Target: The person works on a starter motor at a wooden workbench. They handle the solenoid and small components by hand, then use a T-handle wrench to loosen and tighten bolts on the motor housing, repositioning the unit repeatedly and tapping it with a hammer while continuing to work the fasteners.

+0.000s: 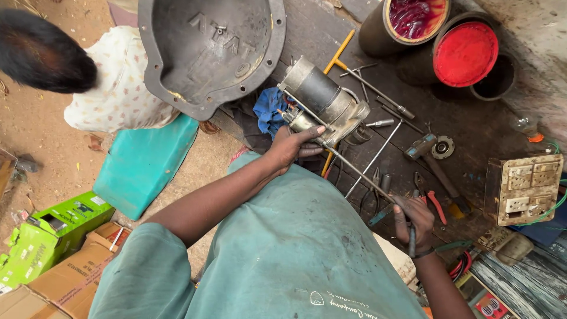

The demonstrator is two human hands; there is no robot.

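Seen from above, on a dark workbench [472, 127]: left of the starter motor [322, 100], a grey metal housing [209, 50] and blue rag [267, 109]. Just below the motor, left hand [290, 146] closed on its lower end, steadying it. Running down-right from the motor, a long metal rod [360, 172], gripped tight in the right hand [416, 220]. Right of the motor, pliers [431, 201] and a socket box [522, 188].

The top edge cuts the housing [209, 50] and red tins [440, 35]. The left hand [289, 146] hides part of the motor [322, 100]. The tool's [360, 172] tip is hidden at the motor. The right edge cuts the switchboard [522, 189].
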